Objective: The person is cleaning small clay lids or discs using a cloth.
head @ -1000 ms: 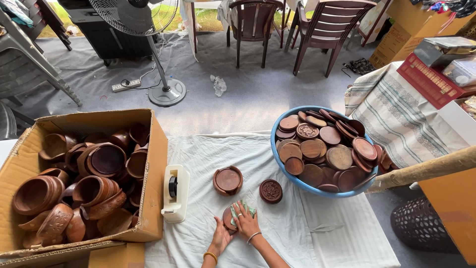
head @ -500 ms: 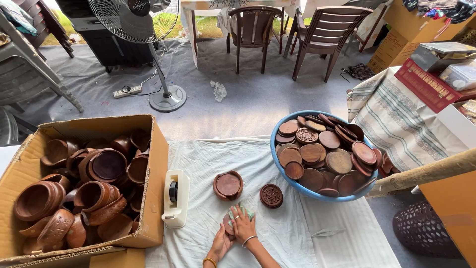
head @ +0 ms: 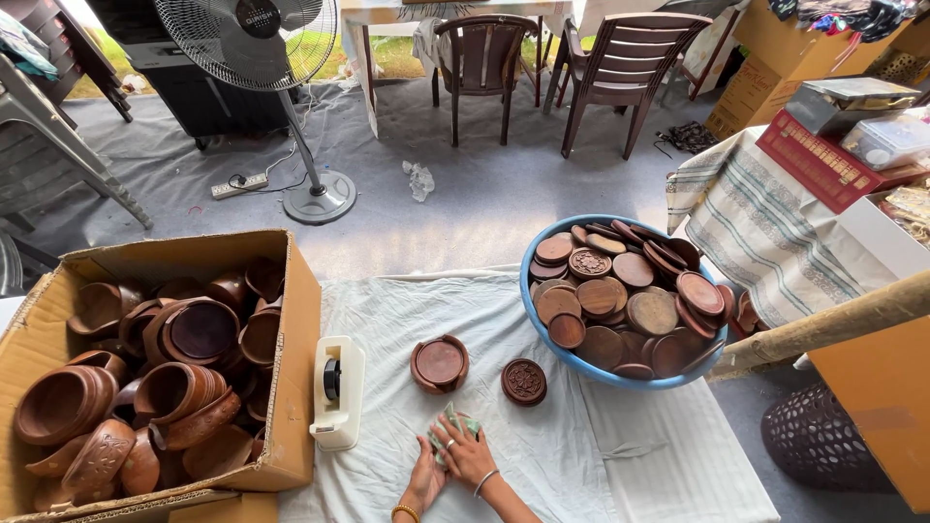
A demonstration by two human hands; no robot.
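Observation:
My left hand (head: pixel 423 476) and my right hand (head: pixel 467 455) meet low in the view on the white cloth (head: pixel 562 455), both closed around a small pale green cloth pad (head: pixel 448 427). Whatever lies under the pad is hidden. Just beyond my hands sit a round wooden holder (head: pixel 440 363) with a disc in it and a carved wooden coaster (head: pixel 524 381). A blue basin (head: pixel 528 291) full of several round wooden coasters stands to the right.
A cardboard box (head: pixel 291 329) of wooden bowls stands at the left, with a white tape dispenser (head: pixel 338 391) beside it. A standing fan (head: pixel 254 44), brown chairs (head: pixel 620 68), a striped cloth (head: pixel 765 232) and a dark basket (head: pixel 823 441) surround the area.
The view has tilted slightly. My hands stay together on the green pad at about the same spot on the cloth.

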